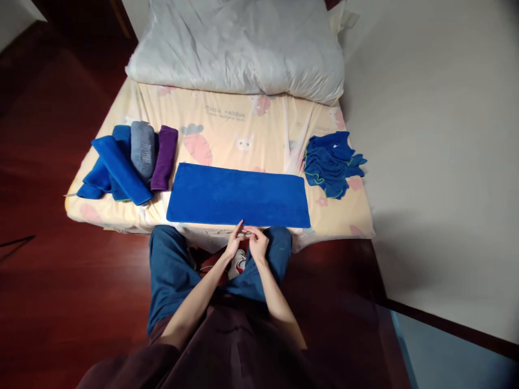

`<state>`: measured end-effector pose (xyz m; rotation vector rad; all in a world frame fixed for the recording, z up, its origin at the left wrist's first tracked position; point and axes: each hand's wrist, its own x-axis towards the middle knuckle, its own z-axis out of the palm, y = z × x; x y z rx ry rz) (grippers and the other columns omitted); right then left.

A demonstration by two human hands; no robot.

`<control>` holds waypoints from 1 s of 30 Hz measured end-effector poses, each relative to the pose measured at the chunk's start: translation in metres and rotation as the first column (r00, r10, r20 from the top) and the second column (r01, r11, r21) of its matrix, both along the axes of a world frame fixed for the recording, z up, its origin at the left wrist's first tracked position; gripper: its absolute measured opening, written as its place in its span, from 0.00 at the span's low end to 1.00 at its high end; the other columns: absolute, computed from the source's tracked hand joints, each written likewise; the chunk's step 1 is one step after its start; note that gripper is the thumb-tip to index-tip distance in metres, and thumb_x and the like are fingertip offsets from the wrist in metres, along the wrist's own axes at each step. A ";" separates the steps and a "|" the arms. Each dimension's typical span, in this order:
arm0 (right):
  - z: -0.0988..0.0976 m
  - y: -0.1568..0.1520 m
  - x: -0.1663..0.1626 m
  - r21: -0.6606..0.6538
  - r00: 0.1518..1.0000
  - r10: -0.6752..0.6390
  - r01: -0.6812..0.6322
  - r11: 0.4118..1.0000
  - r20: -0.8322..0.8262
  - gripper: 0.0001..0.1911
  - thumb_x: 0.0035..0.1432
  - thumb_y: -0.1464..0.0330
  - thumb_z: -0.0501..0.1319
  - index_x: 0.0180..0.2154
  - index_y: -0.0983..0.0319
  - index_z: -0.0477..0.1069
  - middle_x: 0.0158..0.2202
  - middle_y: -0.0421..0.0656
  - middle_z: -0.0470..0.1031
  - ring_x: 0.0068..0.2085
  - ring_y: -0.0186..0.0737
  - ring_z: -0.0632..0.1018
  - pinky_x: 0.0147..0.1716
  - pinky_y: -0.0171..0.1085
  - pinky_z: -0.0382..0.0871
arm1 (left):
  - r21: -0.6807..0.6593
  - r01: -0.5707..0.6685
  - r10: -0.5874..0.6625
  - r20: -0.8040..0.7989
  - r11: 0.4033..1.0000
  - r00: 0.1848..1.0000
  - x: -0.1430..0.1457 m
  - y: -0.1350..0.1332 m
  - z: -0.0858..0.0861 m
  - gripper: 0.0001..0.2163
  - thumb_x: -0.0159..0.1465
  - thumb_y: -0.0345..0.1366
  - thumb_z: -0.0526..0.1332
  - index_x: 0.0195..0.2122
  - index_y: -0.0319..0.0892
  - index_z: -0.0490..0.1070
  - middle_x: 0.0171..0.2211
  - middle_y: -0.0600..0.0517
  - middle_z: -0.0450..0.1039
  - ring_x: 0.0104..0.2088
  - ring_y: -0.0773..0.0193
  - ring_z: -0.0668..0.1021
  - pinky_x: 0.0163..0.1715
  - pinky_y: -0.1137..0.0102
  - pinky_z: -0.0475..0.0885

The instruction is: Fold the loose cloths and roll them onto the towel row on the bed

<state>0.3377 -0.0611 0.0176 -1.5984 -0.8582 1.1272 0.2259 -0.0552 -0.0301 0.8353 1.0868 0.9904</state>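
A long blue towel lies flat and folded lengthwise on the near part of the mattress. My left hand and my right hand meet just below the towel's near edge, over my knees. Their fingertips press together and touch each other. The tip of my left hand reaches the towel's front hem. Whether anything sits between the fingers is hidden.
Rolled towels lie at the left: blue ones, a grey one and a purple one. A crumpled heap of blue cloths sits at the right. A white pillow fills the far end. Dark wooden floor surrounds the mattress.
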 end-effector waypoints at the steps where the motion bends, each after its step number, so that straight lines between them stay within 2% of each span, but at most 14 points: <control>1: 0.008 0.014 0.011 0.015 0.999 -0.005 0.005 1.000 0.032 0.18 0.56 0.71 0.59 0.46 0.58 0.81 0.47 0.43 0.84 0.47 0.47 0.83 0.57 0.47 0.75 | -0.011 -0.018 0.019 0.035 1.000 0.999 0.002 0.000 -0.004 0.41 0.53 0.30 0.56 0.72 0.39 0.56 0.55 0.41 0.75 0.54 0.54 0.76 0.61 0.52 0.70; 3: 0.027 0.056 0.033 0.059 0.997 0.008 -0.013 0.998 0.076 0.16 0.57 0.72 0.60 0.46 0.58 0.81 0.45 0.42 0.84 0.38 0.44 0.84 0.52 0.46 0.79 | -0.033 -0.047 0.051 0.100 0.998 0.994 0.007 0.002 -0.009 0.41 0.54 0.30 0.56 0.72 0.39 0.55 0.54 0.42 0.75 0.54 0.56 0.76 0.61 0.54 0.69; 6: 0.051 0.143 0.051 0.071 0.978 0.177 -0.186 0.980 0.110 0.11 0.59 0.72 0.63 0.41 0.59 0.82 0.44 0.40 0.84 0.33 0.39 0.82 0.53 0.43 0.77 | -0.049 -0.035 0.040 0.121 0.998 0.992 0.012 0.004 -0.008 0.39 0.57 0.31 0.57 0.72 0.42 0.55 0.52 0.43 0.75 0.54 0.57 0.77 0.60 0.56 0.69; 8: 0.056 0.204 0.050 0.078 0.960 0.244 -0.256 0.964 0.139 0.07 0.58 0.75 0.65 0.35 0.60 0.81 0.40 0.40 0.84 0.38 0.39 0.83 0.58 0.42 0.73 | -0.058 -0.033 0.040 0.126 0.998 0.991 0.014 0.005 -0.003 0.35 0.60 0.34 0.60 0.71 0.41 0.58 0.50 0.44 0.77 0.53 0.56 0.77 0.60 0.56 0.69; 11: 0.049 0.279 0.036 0.089 0.901 0.322 -0.361 0.928 0.292 0.05 0.61 0.74 0.65 0.33 0.62 0.80 0.39 0.42 0.83 0.47 0.42 0.82 0.64 0.47 0.66 | -0.115 -0.120 0.134 0.130 0.986 0.982 0.017 0.005 0.003 0.29 0.65 0.44 0.62 0.66 0.41 0.67 0.47 0.43 0.79 0.50 0.54 0.79 0.58 0.56 0.71; 13: 0.038 0.311 0.027 -0.008 0.795 0.417 -0.461 0.887 0.440 0.03 0.62 0.71 0.66 0.36 0.63 0.80 0.44 0.45 0.82 0.52 0.45 0.80 0.65 0.51 0.63 | -0.172 -0.222 0.243 0.114 0.960 0.963 0.022 0.004 0.005 0.27 0.65 0.51 0.64 0.61 0.41 0.73 0.44 0.43 0.81 0.46 0.55 0.81 0.53 0.58 0.73; 15: 0.027 0.329 0.022 -0.180 0.601 0.537 -0.551 0.815 0.592 0.07 0.62 0.68 0.68 0.42 0.63 0.80 0.51 0.48 0.80 0.56 0.50 0.78 0.65 0.52 0.64 | -0.224 -0.316 0.347 0.115 0.922 0.931 0.029 0.006 0.005 0.28 0.62 0.56 0.66 0.55 0.39 0.77 0.39 0.44 0.81 0.40 0.57 0.82 0.47 0.61 0.76; 17: 0.018 0.338 0.021 -0.336 0.381 0.614 -0.583 0.740 0.692 0.11 0.63 0.65 0.68 0.46 0.60 0.79 0.55 0.49 0.76 0.58 0.52 0.76 0.63 0.51 0.66 | -0.272 -0.378 0.424 0.133 0.885 0.896 0.037 0.009 0.005 0.29 0.59 0.57 0.69 0.52 0.38 0.78 0.34 0.46 0.81 0.35 0.59 0.81 0.41 0.64 0.76; 18: 0.015 0.341 0.021 -0.385 0.299 0.628 -0.581 0.717 0.719 0.11 0.64 0.63 0.67 0.47 0.59 0.79 0.56 0.49 0.76 0.58 0.52 0.76 0.62 0.50 0.67 | -0.290 -0.399 0.451 0.141 0.870 0.881 0.040 0.010 0.004 0.29 0.58 0.56 0.70 0.51 0.38 0.78 0.32 0.47 0.80 0.34 0.60 0.81 0.40 0.65 0.76; 20: 0.012 0.344 0.023 -0.430 0.214 0.636 -0.576 0.695 0.742 0.11 0.65 0.62 0.65 0.46 0.59 0.79 0.55 0.49 0.76 0.55 0.51 0.77 0.59 0.48 0.69 | -0.301 -0.428 0.484 0.146 0.852 0.863 0.046 0.013 0.004 0.28 0.58 0.56 0.70 0.49 0.38 0.78 0.30 0.49 0.79 0.32 0.61 0.81 0.39 0.66 0.77; 23: 0.014 0.347 0.025 -0.429 0.228 0.648 -0.586 0.688 0.727 0.09 0.65 0.63 0.64 0.42 0.59 0.79 0.49 0.48 0.79 0.50 0.48 0.78 0.55 0.45 0.72 | -0.264 -0.449 0.489 0.113 0.854 0.865 0.049 0.015 0.006 0.26 0.59 0.55 0.69 0.48 0.38 0.78 0.29 0.50 0.79 0.32 0.61 0.81 0.39 0.66 0.77; 27: 0.022 0.347 0.029 -0.344 0.367 0.637 -0.607 0.716 0.677 0.09 0.64 0.63 0.63 0.41 0.61 0.78 0.40 0.45 0.81 0.43 0.45 0.79 0.48 0.43 0.74 | -0.183 -0.434 0.445 0.022 0.882 0.895 0.044 0.013 0.017 0.23 0.62 0.53 0.67 0.48 0.39 0.79 0.31 0.48 0.81 0.33 0.61 0.82 0.40 0.67 0.77; 30: 0.031 0.346 0.034 -0.270 0.465 0.617 -0.615 0.741 0.634 0.10 0.62 0.62 0.64 0.42 0.61 0.76 0.37 0.43 0.81 0.39 0.43 0.79 0.44 0.43 0.75 | -0.144 -0.427 0.431 -0.010 0.893 0.903 0.040 0.011 0.026 0.22 0.63 0.53 0.66 0.48 0.40 0.80 0.33 0.46 0.82 0.34 0.59 0.83 0.40 0.66 0.78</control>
